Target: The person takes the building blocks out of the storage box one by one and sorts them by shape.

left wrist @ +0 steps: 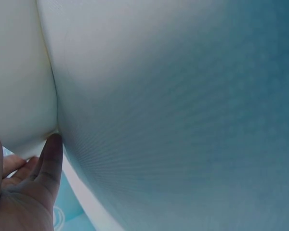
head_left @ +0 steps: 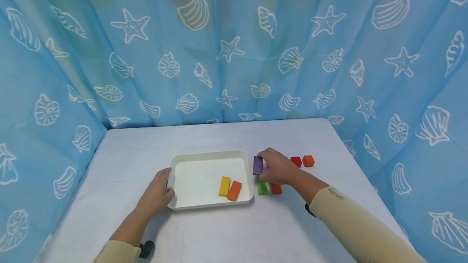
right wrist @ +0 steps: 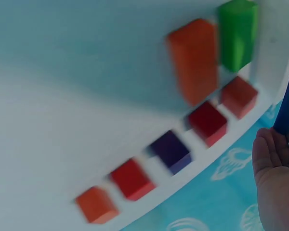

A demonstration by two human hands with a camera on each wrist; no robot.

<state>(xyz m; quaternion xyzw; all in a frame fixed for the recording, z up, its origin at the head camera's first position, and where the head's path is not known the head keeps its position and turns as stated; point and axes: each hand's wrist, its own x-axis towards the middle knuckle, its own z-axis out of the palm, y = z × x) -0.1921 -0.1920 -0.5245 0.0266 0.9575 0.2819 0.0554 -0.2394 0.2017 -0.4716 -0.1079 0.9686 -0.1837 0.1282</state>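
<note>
Probably light, stiff and smooth, the purple block point(head_left: 257, 165) was up near the right side of the tray point(head_left: 193, 177), best taken by its ends; there the right hand point(head_left: 276, 167) pinched it, thumb opposite fingers. The left hand point(head_left: 155, 192) touched the tray's left wall, whether gripping I couldn't tell.

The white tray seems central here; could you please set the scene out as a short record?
Left hand: touches left end of white tray
Right hand: grips purple block right of tray
Inside tray: yellow block, orange block
Lying right of tray: green block, red-orange block
Cubes: row of five in right wrist view
Backdrop: blue curtain, shell and starfish prints
</note>
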